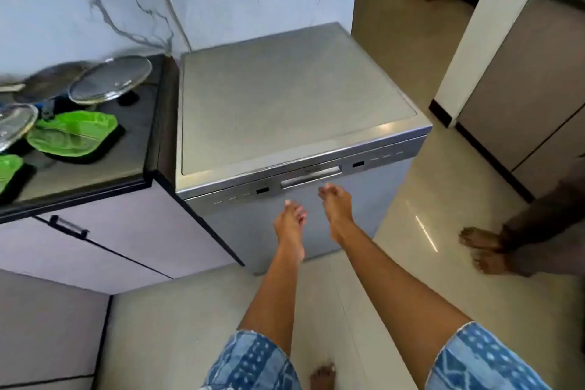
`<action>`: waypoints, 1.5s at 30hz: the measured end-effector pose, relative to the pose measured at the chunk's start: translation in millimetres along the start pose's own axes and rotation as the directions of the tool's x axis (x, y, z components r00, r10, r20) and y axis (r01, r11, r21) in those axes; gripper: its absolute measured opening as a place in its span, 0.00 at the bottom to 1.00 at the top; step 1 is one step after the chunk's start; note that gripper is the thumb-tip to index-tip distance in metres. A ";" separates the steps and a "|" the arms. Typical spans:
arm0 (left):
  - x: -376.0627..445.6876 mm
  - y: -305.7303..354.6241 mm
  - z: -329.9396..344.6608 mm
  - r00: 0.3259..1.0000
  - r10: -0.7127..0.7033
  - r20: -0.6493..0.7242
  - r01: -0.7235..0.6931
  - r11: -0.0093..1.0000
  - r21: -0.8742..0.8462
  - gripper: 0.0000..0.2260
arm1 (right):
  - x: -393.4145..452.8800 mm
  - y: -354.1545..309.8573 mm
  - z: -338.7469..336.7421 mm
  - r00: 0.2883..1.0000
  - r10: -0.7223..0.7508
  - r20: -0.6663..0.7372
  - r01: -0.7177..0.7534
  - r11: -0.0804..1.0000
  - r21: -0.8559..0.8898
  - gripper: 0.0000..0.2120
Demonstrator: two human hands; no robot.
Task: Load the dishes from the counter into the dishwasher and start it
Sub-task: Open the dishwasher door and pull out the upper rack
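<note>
Steel dishwasher [304, 123] shut, I am reaching both empty, loose-fingered hands, left [289, 220] and right [337, 204], toward its handle [311, 177], which next wants gripping and pulling down.

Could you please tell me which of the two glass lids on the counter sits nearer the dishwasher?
The larger glass lid, farther back; the other lid is at the left edge.

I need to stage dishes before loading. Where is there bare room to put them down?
The dishwasher top is bare edge to edge. On the counter, only the strip bordering the dishwasher is free; its left is crowded with glass lids and green leaf plates.
</note>
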State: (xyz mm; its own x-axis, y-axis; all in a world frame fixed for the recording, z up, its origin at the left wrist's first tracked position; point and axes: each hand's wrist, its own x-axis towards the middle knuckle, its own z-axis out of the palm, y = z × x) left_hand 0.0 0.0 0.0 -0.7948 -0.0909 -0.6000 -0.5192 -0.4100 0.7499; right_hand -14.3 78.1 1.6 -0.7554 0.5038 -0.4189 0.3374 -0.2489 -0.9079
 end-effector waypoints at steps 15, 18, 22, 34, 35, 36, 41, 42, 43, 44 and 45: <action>61.7 22.5 38.7 0.991 -0.112 0.068 0.130 0.799 -0.586 0.23 | 58.3 -24.4 20.0 0.937 0.306 0.169 -0.339 0.681 0.649 0.06; 62.3 20.3 36.5 0.992 -0.100 0.082 0.129 0.821 -0.557 0.22 | 56.1 -25.0 18.7 0.941 0.287 0.181 -0.334 0.688 0.644 0.06; 58.0 14.0 31.8 0.994 -0.090 0.065 0.111 0.843 -0.527 0.14 | 48.8 -24.5 12.0 0.946 0.263 0.191 -0.325 0.730 0.601 0.05; -51.7 -28.5 -72.5 0.521 0.719 0.460 -0.565 -0.113 0.817 0.10 | -49.8 -1.2 -63.5 0.784 -0.433 0.445 0.553 0.162 -0.817 0.12; -44.4 -26.9 -81.1 0.585 0.606 0.539 -0.494 -0.261 0.829 0.16 | -51.0 4.1 -59.4 0.745 -0.351 0.567 0.619 0.045 -0.784 0.17; -38.2 -25.5 -87.9 0.690 0.477 0.545 -0.425 -0.344 0.838 0.21 | -49.4 13.5 -56.5 0.728 -0.222 0.649 0.653 -0.067 -0.755 0.22; -39.3 -33.6 -113.6 0.809 0.197 0.554 -0.435 -0.432 0.790 0.22 | -52.7 42.4 -63.7 0.700 0.056 0.712 0.693 -0.294 -0.659 0.23; -43.2 -34.6 -117.6 0.805 0.190 0.562 -0.456 -0.408 0.791 0.20 | -57.2 43.4 -66.6 0.693 0.069 0.718 0.701 -0.298 -0.648 0.21; -47.7 -35.8 -121.6 0.809 0.179 0.559 -0.466 -0.384 0.797 0.19 | -62.7 44.0 -70.2 0.687 0.091 0.721 0.710 -0.299 -0.638 0.19; -51.9 -39.0 -126.3 0.812 0.154 0.563 -0.473 -0.391 0.789 0.18 | -67.7 47.9 -74.5 0.689 0.119 0.715 0.713 -0.285 -0.640 0.17; -56.9 -43.8 -131.3 0.812 0.116 0.573 -0.479 -0.431 0.765 0.18 | -73.6 53.8 -79.6 0.695 0.140 0.705 0.712 -0.269 -0.648 0.15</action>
State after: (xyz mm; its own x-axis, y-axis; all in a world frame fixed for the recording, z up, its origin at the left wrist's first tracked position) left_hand 109.2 -96.0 -35.3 -0.8851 0.3985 -0.2405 0.3635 0.9145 0.1774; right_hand 104.2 93.5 -17.8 -0.8740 -0.2681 -0.4053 -0.2645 0.9621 -0.0662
